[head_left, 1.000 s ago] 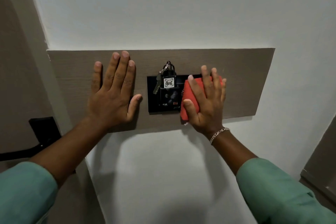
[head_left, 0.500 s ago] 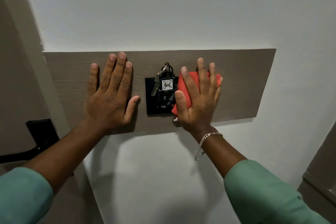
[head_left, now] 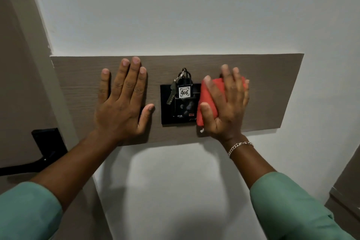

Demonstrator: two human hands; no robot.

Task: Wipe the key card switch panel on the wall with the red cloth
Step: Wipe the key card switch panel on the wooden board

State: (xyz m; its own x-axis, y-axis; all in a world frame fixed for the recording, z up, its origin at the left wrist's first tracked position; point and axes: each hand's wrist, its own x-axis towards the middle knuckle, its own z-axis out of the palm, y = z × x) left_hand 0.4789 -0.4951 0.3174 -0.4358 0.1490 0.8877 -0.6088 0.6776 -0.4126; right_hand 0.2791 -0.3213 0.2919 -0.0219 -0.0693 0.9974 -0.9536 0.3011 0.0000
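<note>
A black key card switch panel [head_left: 168, 111] is set in a grey-brown wooden board [head_left: 272, 91] on the white wall. A black key fob with a tag reading 406 [head_left: 184, 92] sits in its slot, with a metal key [head_left: 171, 93] hanging at its left. My right hand [head_left: 227, 107] presses a folded red cloth [head_left: 206, 101] flat over the panel's right edge; the hand is motion-blurred. My left hand [head_left: 122, 103] lies flat on the board, fingers spread, just left of the panel and holding nothing.
A door frame [head_left: 37, 48] runs down the left side, with a black door handle and lock plate [head_left: 46, 142] beyond it. Another frame edge [head_left: 348, 185] shows at the lower right. White wall lies above and below the board.
My right hand and the red cloth slid left over the panel half a second ago and have now moved back right to its right edge. My left hand has stayed in place.
</note>
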